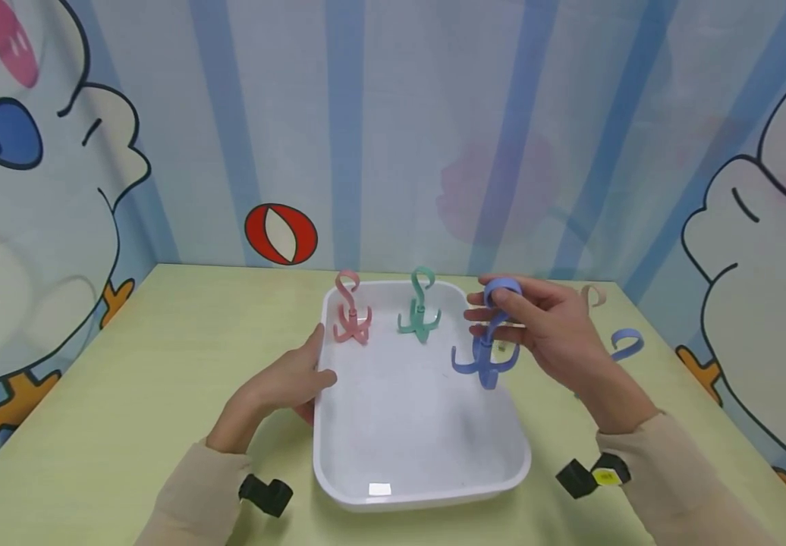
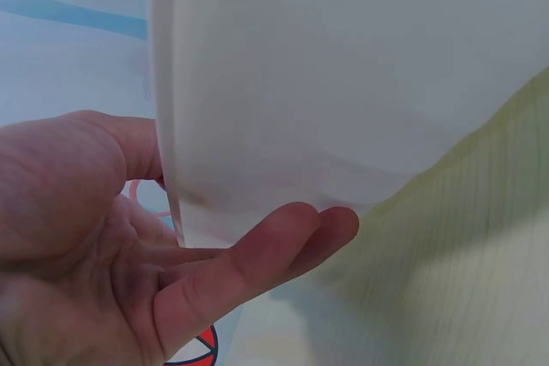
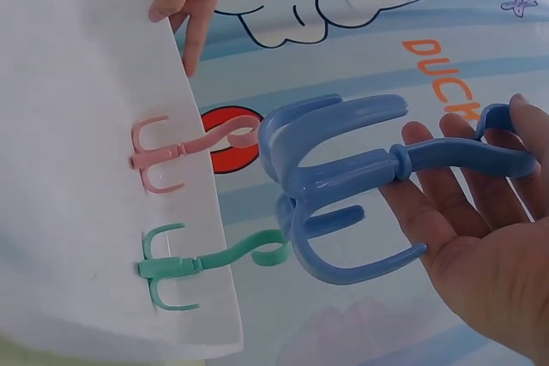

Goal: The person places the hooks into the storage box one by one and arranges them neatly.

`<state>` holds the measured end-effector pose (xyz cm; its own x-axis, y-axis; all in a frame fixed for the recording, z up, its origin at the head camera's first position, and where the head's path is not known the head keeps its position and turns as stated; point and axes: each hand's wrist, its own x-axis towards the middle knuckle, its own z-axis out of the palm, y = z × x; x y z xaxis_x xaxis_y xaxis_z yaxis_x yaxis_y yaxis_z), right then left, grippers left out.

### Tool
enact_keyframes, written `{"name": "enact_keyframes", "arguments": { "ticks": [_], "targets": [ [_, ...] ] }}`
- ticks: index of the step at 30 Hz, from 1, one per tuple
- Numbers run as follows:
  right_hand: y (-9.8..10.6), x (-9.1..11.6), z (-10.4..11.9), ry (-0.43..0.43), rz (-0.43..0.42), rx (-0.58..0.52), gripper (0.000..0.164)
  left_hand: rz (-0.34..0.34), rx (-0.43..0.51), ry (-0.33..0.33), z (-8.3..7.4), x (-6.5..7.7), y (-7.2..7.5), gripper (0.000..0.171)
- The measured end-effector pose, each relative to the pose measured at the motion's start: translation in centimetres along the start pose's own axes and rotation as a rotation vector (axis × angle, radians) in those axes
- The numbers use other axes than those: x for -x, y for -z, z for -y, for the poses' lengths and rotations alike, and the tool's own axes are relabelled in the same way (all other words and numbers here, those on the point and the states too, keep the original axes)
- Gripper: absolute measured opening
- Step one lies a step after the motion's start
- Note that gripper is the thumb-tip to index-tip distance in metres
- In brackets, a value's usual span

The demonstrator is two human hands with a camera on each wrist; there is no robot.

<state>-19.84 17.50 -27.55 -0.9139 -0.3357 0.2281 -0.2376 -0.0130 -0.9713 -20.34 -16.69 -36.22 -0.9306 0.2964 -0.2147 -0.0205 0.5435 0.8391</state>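
A white plastic tray (image 1: 420, 432) lies in front of me. My left hand (image 1: 290, 379) grips its left side, the thumb at the rim and the fingers lower on the outside, as the tray wall (image 2: 343, 66) shows in the left wrist view. Above the tray's right side my right hand (image 1: 557, 326) pinches a blue four-pronged swivel hook (image 1: 485, 365) by its curved top, prongs down. Inside the tray's far end are a pink hook (image 1: 352, 326) on the left and a green hook (image 1: 420, 322) near the middle, their curled tops reaching the far rim.
Right of the tray, partly hidden by my right hand and forearm, are another blue hook (image 1: 628, 343) and a pale pink one (image 1: 595, 294). All stand on a yellow-green table (image 1: 161, 394). A printed cartoon curtain (image 1: 393, 136) backs the table.
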Motion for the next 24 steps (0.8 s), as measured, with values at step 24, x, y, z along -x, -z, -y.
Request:
{"name": "enact_keyframes", "arguments": {
  "ticks": [24],
  "targets": [
    [-5.4,-4.5,-2.2,-0.031,0.056,-0.100,0.029,0.003,0.003,-0.029,0.1,0.1,0.1,0.091]
  ]
}}
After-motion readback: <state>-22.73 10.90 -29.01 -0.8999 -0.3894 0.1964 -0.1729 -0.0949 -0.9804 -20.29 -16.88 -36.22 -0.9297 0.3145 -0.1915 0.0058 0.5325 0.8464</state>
